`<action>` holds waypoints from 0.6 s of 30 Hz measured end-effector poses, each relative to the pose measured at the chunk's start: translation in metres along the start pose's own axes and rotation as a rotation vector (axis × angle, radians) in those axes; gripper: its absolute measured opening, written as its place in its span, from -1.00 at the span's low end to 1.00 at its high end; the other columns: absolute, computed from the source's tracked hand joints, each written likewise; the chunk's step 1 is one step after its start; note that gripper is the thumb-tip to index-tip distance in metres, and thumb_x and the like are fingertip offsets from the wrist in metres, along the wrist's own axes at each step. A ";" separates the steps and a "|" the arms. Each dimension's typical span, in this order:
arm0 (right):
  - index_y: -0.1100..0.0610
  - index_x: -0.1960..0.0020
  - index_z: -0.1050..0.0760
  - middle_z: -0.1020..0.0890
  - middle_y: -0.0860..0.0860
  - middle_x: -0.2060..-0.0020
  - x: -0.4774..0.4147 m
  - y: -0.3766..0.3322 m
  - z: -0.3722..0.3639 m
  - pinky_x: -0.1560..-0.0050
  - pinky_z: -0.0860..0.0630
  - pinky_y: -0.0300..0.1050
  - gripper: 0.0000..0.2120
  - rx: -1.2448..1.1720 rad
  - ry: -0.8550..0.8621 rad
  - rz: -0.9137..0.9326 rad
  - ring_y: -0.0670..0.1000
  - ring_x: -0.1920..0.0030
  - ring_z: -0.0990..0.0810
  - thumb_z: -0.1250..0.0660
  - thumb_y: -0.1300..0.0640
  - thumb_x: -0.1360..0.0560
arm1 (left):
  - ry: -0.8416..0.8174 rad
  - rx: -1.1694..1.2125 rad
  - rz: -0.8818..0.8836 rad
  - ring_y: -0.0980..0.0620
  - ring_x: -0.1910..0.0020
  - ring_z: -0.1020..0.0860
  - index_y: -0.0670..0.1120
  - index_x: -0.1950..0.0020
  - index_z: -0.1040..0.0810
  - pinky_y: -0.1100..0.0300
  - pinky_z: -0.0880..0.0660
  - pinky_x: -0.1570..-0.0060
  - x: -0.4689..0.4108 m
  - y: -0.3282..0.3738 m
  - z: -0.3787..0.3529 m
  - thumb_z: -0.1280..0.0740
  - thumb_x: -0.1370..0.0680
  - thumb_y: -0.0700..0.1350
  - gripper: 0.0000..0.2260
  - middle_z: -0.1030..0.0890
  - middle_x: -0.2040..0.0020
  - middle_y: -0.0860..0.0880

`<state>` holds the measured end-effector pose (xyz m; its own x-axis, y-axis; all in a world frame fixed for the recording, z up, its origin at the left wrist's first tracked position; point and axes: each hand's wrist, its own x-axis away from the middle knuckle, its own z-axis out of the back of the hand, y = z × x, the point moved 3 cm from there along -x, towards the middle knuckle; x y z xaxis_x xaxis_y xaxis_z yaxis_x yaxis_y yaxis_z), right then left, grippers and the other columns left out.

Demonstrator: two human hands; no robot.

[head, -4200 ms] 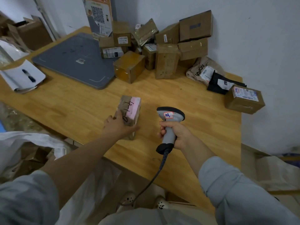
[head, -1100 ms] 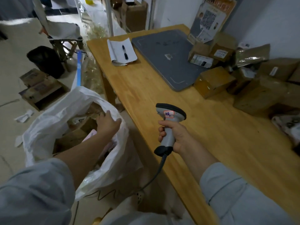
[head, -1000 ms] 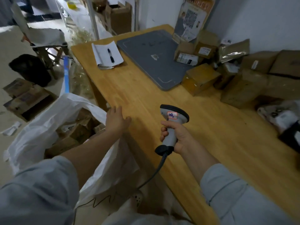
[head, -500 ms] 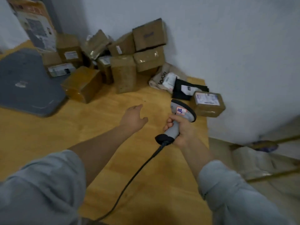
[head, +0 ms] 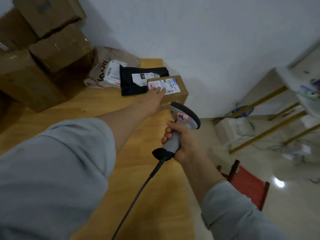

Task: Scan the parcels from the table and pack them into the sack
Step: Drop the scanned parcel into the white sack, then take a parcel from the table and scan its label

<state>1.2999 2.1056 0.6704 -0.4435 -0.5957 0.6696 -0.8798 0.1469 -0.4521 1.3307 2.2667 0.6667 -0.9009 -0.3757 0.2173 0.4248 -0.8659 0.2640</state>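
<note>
A small brown cardboard parcel [head: 178, 90] with a white label lies at the far right corner of the wooden table [head: 110, 108]. My left hand [head: 152, 99] reaches out flat and touches its top with straight fingers. My right hand [head: 185, 144] grips the handle of a grey barcode scanner [head: 183, 118], held upright just in front of the parcel; its black cable trails down toward me. Beside the parcel lie a black mailer bag [head: 131, 80] and a tan paper mailer [head: 105, 70]. The sack is out of view.
Larger stacked cardboard boxes [head: 52, 44] fill the table's far left against the white wall. Past the table's right edge the floor holds a red stool [head: 249, 184], a gold-legged frame [head: 270, 122] and white bags [head: 232, 129].
The view swung right from the sack to the table corner. My left hand left the sack with nothing in it and stretched forward onto the small labelled parcel. The scanner stayed in my right hand.
</note>
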 end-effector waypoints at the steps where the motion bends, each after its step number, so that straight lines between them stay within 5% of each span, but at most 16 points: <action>1: 0.18 0.21 -0.41 -0.46 0.01 0.54 -0.002 -0.001 0.003 0.56 -0.43 -0.27 -0.84 -0.002 0.005 0.002 -0.08 0.61 -0.40 -0.27 0.31 -0.54 | -0.014 -0.054 -0.011 -0.12 -0.55 0.03 -0.12 -0.58 0.06 0.04 0.00 -0.48 -0.009 0.002 -0.003 -0.23 -0.64 -0.08 -0.37 0.02 -0.58 -0.13; 7: 0.19 0.20 -0.42 -0.47 0.03 0.51 -0.013 -0.005 0.014 0.55 -0.43 -0.25 -0.86 0.038 0.029 0.008 -0.07 0.60 -0.40 -0.28 0.34 -0.51 | 0.039 -0.308 -0.072 -0.13 -0.51 -0.14 -0.16 -0.56 -0.06 0.02 -0.12 -0.47 -0.017 -0.009 -0.006 -0.20 -0.58 -0.31 -0.42 -0.09 -0.56 -0.16; 13: 0.19 0.21 -0.41 -0.47 0.03 0.52 -0.015 0.000 0.004 0.55 -0.44 -0.25 -0.85 0.044 0.037 -0.019 -0.07 0.60 -0.40 -0.28 0.34 -0.50 | 0.027 -0.321 -0.089 -0.08 -0.53 -0.12 -0.12 -0.55 -0.11 0.14 0.00 -0.48 0.013 -0.046 -0.004 -0.15 -0.59 -0.35 -0.46 -0.09 -0.57 -0.08; 18: 0.19 0.22 -0.41 -0.47 0.03 0.52 -0.011 0.002 -0.004 0.56 -0.43 -0.26 -0.85 0.052 0.021 -0.021 -0.07 0.61 -0.40 -0.29 0.34 -0.50 | 0.076 -0.184 0.033 -0.13 -0.24 -0.48 -0.15 -0.36 -0.42 0.01 -0.47 -0.17 0.025 -0.058 0.007 -0.24 -0.55 -0.13 -0.62 -0.46 -0.33 -0.14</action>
<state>1.3022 2.1159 0.6640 -0.4291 -0.5814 0.6913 -0.8790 0.0927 -0.4677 1.2840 2.3096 0.6630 -0.8938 -0.4229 0.1492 0.4373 -0.8957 0.0804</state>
